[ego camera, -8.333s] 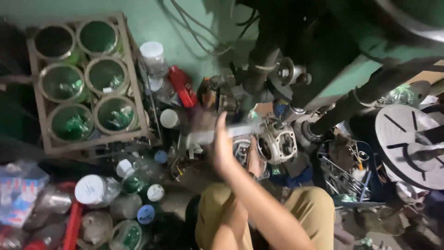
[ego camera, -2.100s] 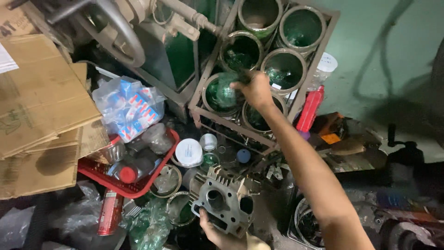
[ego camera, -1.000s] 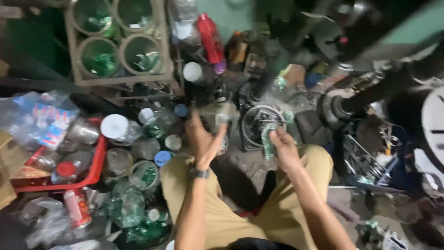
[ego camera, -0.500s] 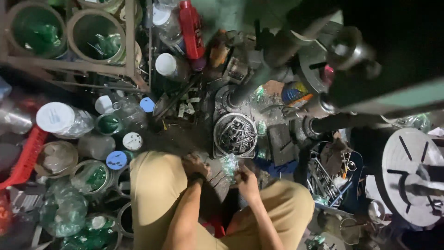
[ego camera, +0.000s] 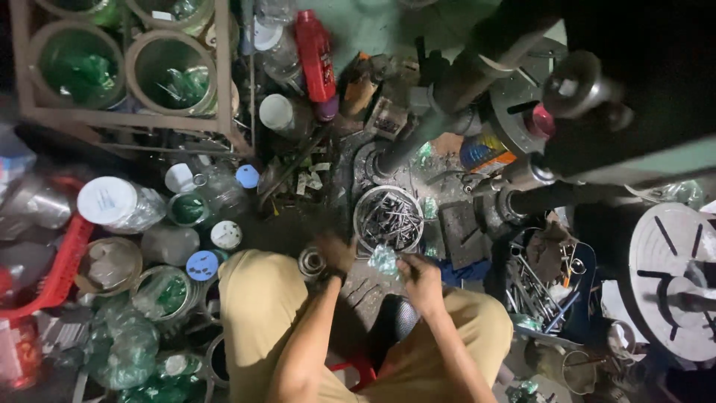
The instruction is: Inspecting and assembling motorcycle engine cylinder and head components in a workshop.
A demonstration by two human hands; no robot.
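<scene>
I am squatting, with my khaki knees at the bottom of the view. My right hand (ego camera: 422, 280) pinches a small clear plastic bag (ego camera: 384, 260) with greenish bits in it, just below a round tin of bolts and nails (ego camera: 388, 218). My left hand (ego camera: 337, 254), with a band on its wrist, hovers dark and low to the left of the bag, beside a small ribbed metal ring (ego camera: 311, 262) on the floor. Whether its fingers touch the bag is unclear.
A wooden crate (ego camera: 119, 119) of round tubs stands at the top left, with a red bottle (ego camera: 315, 54) beside it. Jars and lidded containers (ego camera: 119, 205) crowd the left by a red basket (ego camera: 60, 276). Dark machine shafts (ego camera: 477, 71), a slotted metal disc (ego camera: 675, 280) and a blue tray of tools (ego camera: 541, 287) fill the right.
The view has drifted slightly; both hands stay low between my knees around the small bag. About a second ago the left hand was raised by a grey metal part.
</scene>
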